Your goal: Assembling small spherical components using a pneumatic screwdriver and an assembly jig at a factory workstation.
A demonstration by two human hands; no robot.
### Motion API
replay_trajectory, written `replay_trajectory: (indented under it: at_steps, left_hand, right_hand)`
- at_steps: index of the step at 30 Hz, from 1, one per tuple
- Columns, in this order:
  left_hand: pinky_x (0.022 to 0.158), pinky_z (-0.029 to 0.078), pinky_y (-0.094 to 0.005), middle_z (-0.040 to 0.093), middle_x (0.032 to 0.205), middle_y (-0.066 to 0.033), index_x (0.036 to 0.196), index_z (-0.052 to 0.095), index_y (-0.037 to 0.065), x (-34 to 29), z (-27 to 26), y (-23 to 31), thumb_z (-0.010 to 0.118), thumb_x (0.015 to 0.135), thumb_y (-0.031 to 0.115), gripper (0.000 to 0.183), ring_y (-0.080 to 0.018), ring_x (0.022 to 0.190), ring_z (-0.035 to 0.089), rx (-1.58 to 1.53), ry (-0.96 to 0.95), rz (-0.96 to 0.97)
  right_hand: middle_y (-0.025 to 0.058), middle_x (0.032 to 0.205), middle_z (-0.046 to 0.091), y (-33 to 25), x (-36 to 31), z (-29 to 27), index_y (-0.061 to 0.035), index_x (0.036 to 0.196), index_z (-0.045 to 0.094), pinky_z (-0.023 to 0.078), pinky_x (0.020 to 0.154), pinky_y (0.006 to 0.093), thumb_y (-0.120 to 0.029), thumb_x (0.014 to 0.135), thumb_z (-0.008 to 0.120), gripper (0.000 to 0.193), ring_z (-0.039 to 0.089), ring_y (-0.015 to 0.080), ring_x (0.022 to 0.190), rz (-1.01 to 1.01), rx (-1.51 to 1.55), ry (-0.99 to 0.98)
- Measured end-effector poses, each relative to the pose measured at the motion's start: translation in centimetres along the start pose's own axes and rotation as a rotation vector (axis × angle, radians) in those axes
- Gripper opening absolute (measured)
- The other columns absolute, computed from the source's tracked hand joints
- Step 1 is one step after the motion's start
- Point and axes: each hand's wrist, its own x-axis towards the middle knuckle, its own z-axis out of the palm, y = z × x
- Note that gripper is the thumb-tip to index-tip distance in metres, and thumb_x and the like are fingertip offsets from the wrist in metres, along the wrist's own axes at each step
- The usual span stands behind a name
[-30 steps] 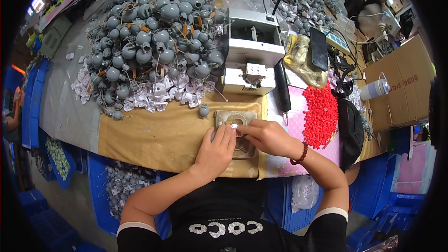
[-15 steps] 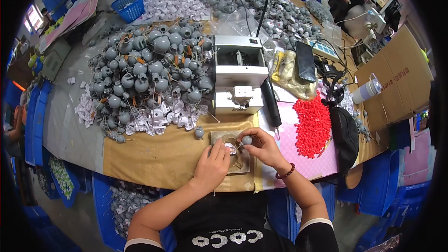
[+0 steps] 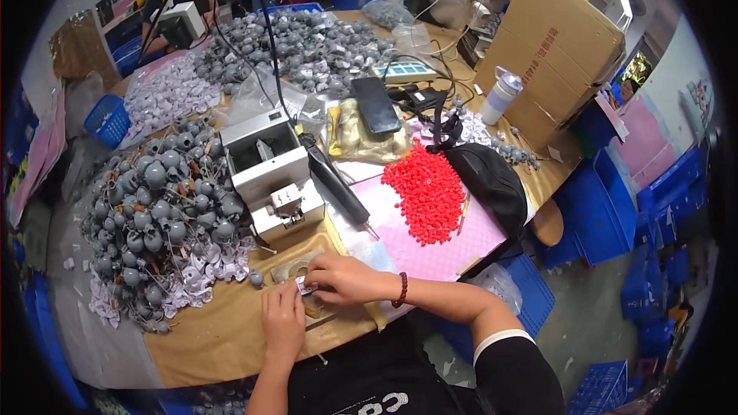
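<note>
My left hand (image 3: 283, 319) reaches up from below, fingers close together, with its fingertips at a small white plastic piece (image 3: 303, 285). My right hand (image 3: 344, 280) comes in from the right with its fingers curled beside the same piece; what they grip is covered by the hand. Both hands are over a greyish metal fixture plate (image 3: 290, 269) with a round recess, partly hidden by them. Just left of the plate lies one small grey ball-shaped part (image 3: 256, 278).
A heap of grey ball-shaped parts with wires (image 3: 157, 215) lies left. Beyond the plate stands a white bench machine (image 3: 269, 173), beside a black hand tool (image 3: 338, 184). Red small parts (image 3: 427, 196), a black bag (image 3: 488, 184), a phone (image 3: 375, 105) and a bottle (image 3: 501, 96) lie or stand to the right.
The view has swung to the right. My hands have closed together around the white piece; the grey ball part that was in my right fingers is no longer visible there.
</note>
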Motion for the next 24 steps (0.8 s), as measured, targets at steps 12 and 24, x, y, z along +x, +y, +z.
replay_trajectory:
  at_steps: [12,24]
  left_hand:
    - [0.084,0.050,-0.0443,0.064,0.098,-0.0127,0.091,0.068,0.004,0.8,-1.2,0.4,0.075,0.083,0.003,0.011,-0.0351,0.096,0.060,-0.143,0.020,-0.192]
    - [0.084,0.049,-0.0421,0.060,0.093,-0.0101,0.087,0.070,0.004,1.4,-1.6,1.1,0.080,0.081,0.006,0.011,-0.0318,0.097,0.057,-0.037,-0.064,-0.226]
  right_hand:
    - [0.0086,0.104,0.065,-0.7,0.2,0.9,-0.0084,0.105,0.073,0.055,0.076,0.0396,-0.013,0.084,0.079,0.022,0.065,0.0297,0.094,0.121,0.037,-0.012]
    - [0.0086,0.100,0.064,-0.3,1.0,0.7,-0.0049,0.093,0.068,0.053,0.075,0.0385,-0.006,0.082,0.079,0.016,0.063,0.0291,0.088,0.092,0.070,-0.021]
